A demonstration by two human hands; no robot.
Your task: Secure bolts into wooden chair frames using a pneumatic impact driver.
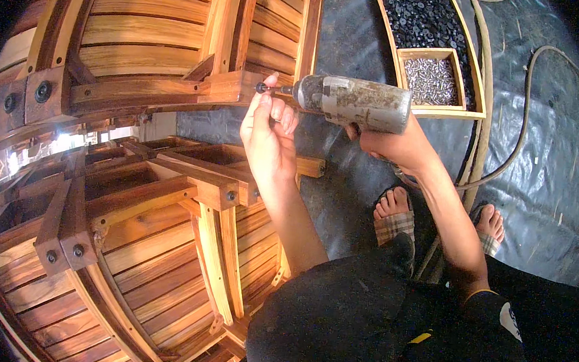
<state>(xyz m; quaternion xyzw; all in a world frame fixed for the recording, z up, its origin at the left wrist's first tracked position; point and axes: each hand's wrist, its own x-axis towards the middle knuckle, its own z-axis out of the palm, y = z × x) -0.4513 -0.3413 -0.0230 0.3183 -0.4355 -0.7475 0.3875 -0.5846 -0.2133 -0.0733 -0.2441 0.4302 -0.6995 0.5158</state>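
My right hand (387,144) is wrapped round the handle of a worn silver driver (357,103), which points left. Its dark bit reaches toward a small black round cap (263,88). Thumb and fingertips of my left hand (270,139) are closed around that cap, at the end of a wooden leg (225,89) on a slatted furniture frame (145,32). Whether a screw sits inside the cap is hard to make out. Black round fasteners (43,91) sit in another joint of the frame, farther left.
A wooden tray (482,104) of black caps (421,18) lies ahead, with a smaller box (459,79) of silver screws (431,81) inside. A hose (527,118) curves over the dark floor sheet (543,157). Another slatted wooden piece (155,249) stands at left. My sandalled feet (393,203) are below.
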